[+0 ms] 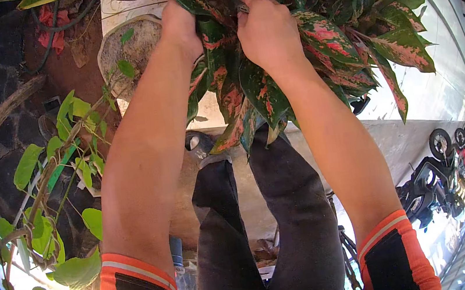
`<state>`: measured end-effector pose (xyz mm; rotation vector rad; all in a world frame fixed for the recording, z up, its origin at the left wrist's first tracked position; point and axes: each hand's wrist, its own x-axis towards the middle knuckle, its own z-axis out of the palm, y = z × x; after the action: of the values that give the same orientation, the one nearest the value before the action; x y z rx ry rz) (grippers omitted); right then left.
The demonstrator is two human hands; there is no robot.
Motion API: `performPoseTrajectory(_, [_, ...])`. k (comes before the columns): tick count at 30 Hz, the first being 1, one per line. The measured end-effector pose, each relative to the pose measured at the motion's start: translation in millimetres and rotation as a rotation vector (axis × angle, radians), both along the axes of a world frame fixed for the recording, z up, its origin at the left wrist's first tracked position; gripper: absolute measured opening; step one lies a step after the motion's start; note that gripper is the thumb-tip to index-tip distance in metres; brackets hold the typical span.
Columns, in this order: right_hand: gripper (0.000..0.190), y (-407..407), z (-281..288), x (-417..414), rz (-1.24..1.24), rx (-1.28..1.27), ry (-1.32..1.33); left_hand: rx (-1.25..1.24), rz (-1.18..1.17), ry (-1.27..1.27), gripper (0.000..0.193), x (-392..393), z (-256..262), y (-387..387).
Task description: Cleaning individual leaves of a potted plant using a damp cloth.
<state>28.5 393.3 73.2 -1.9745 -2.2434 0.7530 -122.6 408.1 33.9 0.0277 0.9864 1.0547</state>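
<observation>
A bushy aglaonema plant, its dark green leaves patched with pink and red, fills the top middle of the view. My left hand reaches in at the plant's left side, and leaves hide its fingers. On the right, my right hand is among the leaves with its fingers curled inward. A small grey thing shows by its thumb, too small to name. What either hand grips is hidden. Beside my left hand stands a round pot with a pale rim and dry soil.
A pale ledge runs beneath the plant. To the left, a leafy vine climbs near a bent wooden branch. A red cloth or plastic scrap lies by a hose. Parked motorcycles stand at right.
</observation>
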Motion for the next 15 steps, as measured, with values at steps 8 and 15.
performPoseTrajectory(8, [0.043, 4.4, -6.5, -5.4, -0.058, 0.019, 0.045, -0.122, 0.033, -0.005, 0.038, -0.4, -19.1, -14.6])
performPoseTrajectory(15, [0.036, 12.5, -3.4, -13.8, -0.093, -0.103, 0.233, -0.155, 0.093, 0.053, 0.048, -5.1, -7.6, -36.2])
